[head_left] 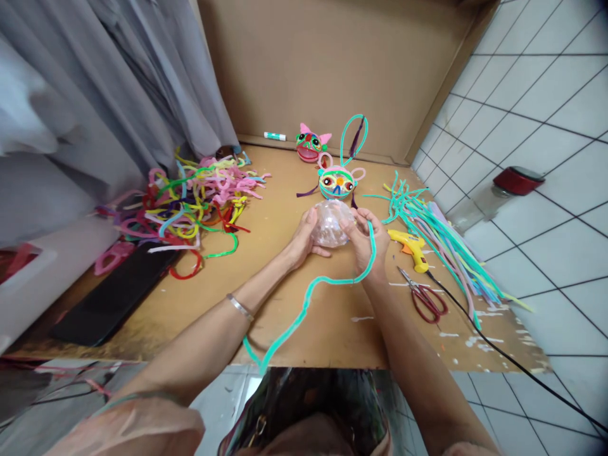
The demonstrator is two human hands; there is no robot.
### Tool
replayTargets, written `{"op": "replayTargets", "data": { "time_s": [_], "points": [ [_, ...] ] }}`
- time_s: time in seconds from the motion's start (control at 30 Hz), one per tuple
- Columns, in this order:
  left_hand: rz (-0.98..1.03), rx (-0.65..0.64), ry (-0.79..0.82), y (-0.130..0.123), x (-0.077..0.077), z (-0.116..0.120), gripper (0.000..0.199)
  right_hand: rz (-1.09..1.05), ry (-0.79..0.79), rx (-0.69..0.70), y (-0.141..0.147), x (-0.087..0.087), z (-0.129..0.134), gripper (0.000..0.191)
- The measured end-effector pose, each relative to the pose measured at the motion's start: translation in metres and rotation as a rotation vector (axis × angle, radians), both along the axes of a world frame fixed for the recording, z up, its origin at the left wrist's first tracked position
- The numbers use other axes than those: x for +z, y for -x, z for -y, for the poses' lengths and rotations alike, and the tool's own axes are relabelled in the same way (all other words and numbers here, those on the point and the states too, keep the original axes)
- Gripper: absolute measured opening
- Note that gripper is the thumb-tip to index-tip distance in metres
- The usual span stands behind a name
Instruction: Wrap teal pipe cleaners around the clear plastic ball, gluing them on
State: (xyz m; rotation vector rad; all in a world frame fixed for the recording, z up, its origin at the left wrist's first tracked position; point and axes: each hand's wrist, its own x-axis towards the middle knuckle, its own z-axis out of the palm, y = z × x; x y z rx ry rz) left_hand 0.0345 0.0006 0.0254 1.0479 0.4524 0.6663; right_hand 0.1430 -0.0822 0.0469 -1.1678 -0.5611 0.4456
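Between my two hands is a clear, rounded plastic ball (332, 225) with a shiny surface. My left hand (304, 239) is closed around its left side. My right hand (367, 244) grips the ball's right side and also has a long turquoise pipe cleaner (313, 286) in its fingers. From there the pipe cleaner curves left across the table and bends at the front edge near my left forearm. Just beyond the ball sits a decorated animal-face ornament (337, 182) with pink ears, a green loop and dark tassels.
A second ornament (311, 144) with pink ears and a glue stick (275, 136) are at the back. Tangled pipe cleaners (209, 190) and a black phone (114, 294) lie left. Right are a yellow glue gun (412, 248) with a cord, red-handled scissors (425, 299), straight pipe cleaners (456, 253) and a lidded jar (498, 190).
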Motion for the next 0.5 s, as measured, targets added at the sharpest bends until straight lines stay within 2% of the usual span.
{"op": "replayTargets", "data": {
  "time_s": [0.1,0.2,0.5],
  "points": [
    [0.046,-0.056,-0.005,0.0014,-0.0004,-0.0009,0.091,0.001,0.005,-0.036,-0.0017,0.0011,0.0002,0.055],
    [0.038,-0.035,-0.026,0.0037,0.0009,-0.0004,0.084,-0.026,-0.001,-0.037,-0.0044,0.001,-0.0001,0.055],
    [-0.02,-0.009,-0.117,0.0011,-0.0055,-0.0015,0.089,-0.074,-0.023,-0.02,-0.0021,0.0003,0.001,0.051]
  ]
}}
